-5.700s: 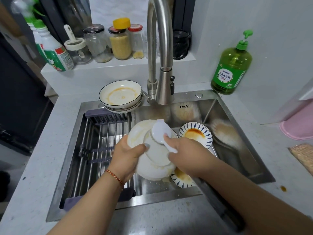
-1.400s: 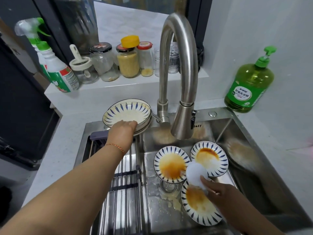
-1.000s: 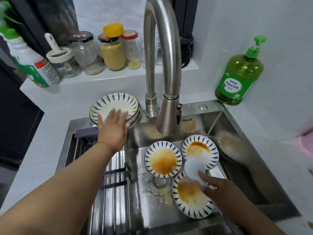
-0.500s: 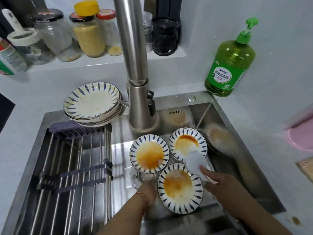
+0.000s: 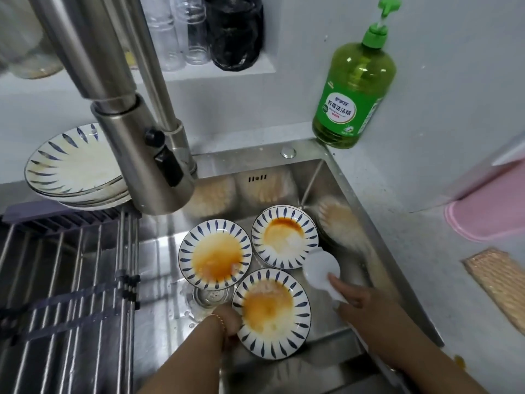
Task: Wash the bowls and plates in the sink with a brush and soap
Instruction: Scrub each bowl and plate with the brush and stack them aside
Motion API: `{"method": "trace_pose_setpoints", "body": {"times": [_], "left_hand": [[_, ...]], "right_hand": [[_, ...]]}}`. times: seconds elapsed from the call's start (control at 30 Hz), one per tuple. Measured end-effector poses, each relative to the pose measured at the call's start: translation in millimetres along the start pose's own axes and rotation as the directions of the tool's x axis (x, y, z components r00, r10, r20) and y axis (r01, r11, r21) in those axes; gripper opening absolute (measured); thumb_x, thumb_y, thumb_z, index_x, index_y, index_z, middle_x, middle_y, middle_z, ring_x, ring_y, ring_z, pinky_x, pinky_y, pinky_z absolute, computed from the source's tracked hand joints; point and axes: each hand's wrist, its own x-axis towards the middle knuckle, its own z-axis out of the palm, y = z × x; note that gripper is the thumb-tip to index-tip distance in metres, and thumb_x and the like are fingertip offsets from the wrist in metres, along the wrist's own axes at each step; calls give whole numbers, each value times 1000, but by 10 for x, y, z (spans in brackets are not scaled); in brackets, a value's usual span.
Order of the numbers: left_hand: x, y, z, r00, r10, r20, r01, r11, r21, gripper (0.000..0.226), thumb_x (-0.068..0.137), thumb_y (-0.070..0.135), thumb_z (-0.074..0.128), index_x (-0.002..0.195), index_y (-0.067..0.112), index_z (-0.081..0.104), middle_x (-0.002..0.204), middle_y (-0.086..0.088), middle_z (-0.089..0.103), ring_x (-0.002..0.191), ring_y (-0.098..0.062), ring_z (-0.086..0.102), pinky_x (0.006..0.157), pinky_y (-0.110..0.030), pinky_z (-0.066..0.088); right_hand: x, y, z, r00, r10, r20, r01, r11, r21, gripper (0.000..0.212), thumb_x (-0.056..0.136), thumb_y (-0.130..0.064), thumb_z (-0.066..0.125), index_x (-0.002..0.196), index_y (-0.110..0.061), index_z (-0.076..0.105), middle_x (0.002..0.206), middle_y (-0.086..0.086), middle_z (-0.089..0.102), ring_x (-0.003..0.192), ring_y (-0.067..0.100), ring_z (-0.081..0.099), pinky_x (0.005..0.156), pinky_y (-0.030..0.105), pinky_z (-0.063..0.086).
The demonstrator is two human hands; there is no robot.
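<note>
Three blue-striped plates with orange sauce stains lie in the steel sink (image 5: 377, 245): a left plate (image 5: 215, 253), a far plate (image 5: 285, 236) and a near plate (image 5: 271, 309). My left hand (image 5: 227, 322) grips the left rim of the near plate, its fingers partly hidden under it. My right hand (image 5: 366, 308) holds the white brush (image 5: 322, 270) by its handle, to the right of the plates. A green soap bottle (image 5: 353, 89) stands on the counter at the sink's far right corner.
A stack of washed striped plates (image 5: 71, 169) sits at the sink's far left corner, above a metal drying rack (image 5: 65, 274). The steel faucet (image 5: 133, 132) hangs over the sink. Glasses and jars line the back shelf. A pink tray (image 5: 488, 211) lies on the right counter.
My left hand set a washed plate on the far left stack, then came down and took hold of the near plate's rim. My right hand with the brush has shifted slightly right.
</note>
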Motion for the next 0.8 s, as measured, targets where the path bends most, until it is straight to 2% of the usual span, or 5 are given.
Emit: {"method": "trace_pose_setpoints", "body": {"times": [0.1,0.4,0.53,0.67,0.8], "left_hand": [[-149,36,-76,998,-18,64,21,998,-57,43,91,0,53,133,-3,48,120,-22,62,80,-24,65,79,-35,60],[-746,114,-343,983,-107,150,148,942,-301,24,95,-5,36,76,2,49,63,-13,59,53,-24,62,53,-30,55],[-931,33,-427,982,-149,118,185,890,-416,20,86,-5,33,88,-6,52,48,-14,60,43,-28,62,48,-31,55],[-1192,63,-470,984,-154,90,179,829,-531,28,93,3,31,80,2,55,44,-9,58,33,-19,54,39,-23,48],[-1407,89,-540,989,-136,51,140,809,-571,31,94,6,29,88,1,59,52,-10,62,34,-18,55,38,-22,46]], "right_hand": [[14,0,-33,1000,-4,-10,3,1000,-20,45,88,-27,65,130,-38,55,123,-11,63,92,-3,59,72,13,39],[64,-143,-61,999,-29,41,30,999,-11,46,89,-25,62,132,-37,52,99,-9,56,58,-7,48,54,5,37],[-22,-274,21,989,-22,146,24,1000,-14,50,90,-25,59,137,-35,48,120,-9,64,94,6,65,75,13,48],[-46,-327,188,965,16,263,-4,999,-46,51,90,-29,60,140,-25,47,135,-10,55,100,-1,56,64,2,36],[-59,-352,360,947,42,319,-42,999,-7,51,87,-28,65,134,-13,54,136,0,56,118,8,55,91,15,36]]}}
